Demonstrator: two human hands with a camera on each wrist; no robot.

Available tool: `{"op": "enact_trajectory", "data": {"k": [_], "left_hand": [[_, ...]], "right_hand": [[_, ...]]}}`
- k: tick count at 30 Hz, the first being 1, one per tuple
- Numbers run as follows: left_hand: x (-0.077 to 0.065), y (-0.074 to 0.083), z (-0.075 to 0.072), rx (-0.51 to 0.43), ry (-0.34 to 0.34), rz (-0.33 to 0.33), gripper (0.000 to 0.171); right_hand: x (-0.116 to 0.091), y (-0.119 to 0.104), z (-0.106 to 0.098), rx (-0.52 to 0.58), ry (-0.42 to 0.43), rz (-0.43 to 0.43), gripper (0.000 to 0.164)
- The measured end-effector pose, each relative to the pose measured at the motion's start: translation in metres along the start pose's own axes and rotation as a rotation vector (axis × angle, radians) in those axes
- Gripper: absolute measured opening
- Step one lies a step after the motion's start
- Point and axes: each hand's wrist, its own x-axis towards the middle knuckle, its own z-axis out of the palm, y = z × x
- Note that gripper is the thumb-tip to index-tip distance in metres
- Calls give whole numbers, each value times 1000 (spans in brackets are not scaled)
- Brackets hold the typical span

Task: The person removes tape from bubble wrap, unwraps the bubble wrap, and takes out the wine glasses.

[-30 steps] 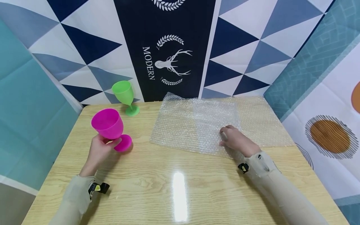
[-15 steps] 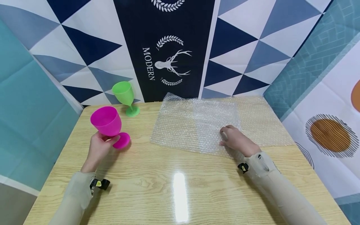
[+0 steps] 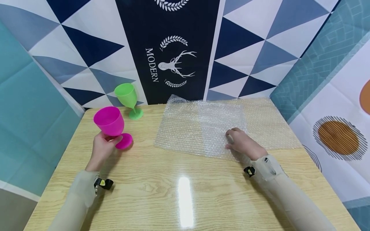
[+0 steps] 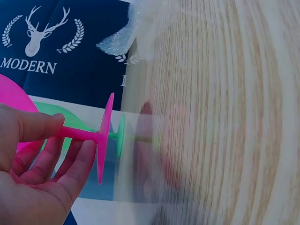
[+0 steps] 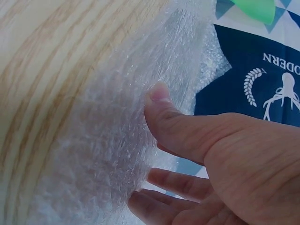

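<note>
A bright pink plastic goblet point(image 3: 109, 123) stands upright at the table's left side, bowl up. My left hand point(image 3: 102, 147) pinches its stem between thumb and fingers. In the left wrist view the round pink foot point(image 4: 105, 139) hangs a little off the tabletop. Just behind it a green goblet point(image 3: 127, 95) rests on the table by the back wall. A sheet of clear bubble wrap point(image 3: 185, 130) lies flat across the back middle and right. On its front part rests my right hand point(image 3: 241, 142), thumb and fingertips spread apart against the film.
Pale wood-grain covers the table point(image 3: 144, 189), with a bright light reflection at the front middle. Patterned cloth walls point(image 3: 185, 51) close off the back and both sides. One far corner of the bubble wrap curls up against the back wall.
My left hand has carried the pink goblet slightly farther back, toward the green one. My right hand has stayed in place on the bubble wrap.
</note>
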Motion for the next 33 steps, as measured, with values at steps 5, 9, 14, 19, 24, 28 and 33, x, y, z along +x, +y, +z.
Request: {"op": "enact_trajectory", "data": {"k": [5, 9, 14, 19, 24, 28, 33], "left_hand": [[3, -2, 2, 4, 6, -10, 40], [5, -4, 3, 17, 14, -11, 40], [9, -5, 3, 12, 18, -10, 40], [11, -4, 3, 2, 41, -15, 38], [13, -6, 2, 15, 52, -12, 39], [14, -9, 2, 34, 55, -11, 40], [14, -10, 3, 23, 54, -20, 39]], "right_hand": [[0, 0, 0, 0, 1, -5, 49], [1, 0, 0, -2, -4, -6, 50], [2, 0, 1, -4, 3, 2, 49], [2, -3, 0, -4, -7, 16, 49], [2, -3, 0, -9, -16, 31, 50], [2, -4, 0, -10, -30, 45, 51], [2, -3, 0, -9, -34, 46, 50]]}}
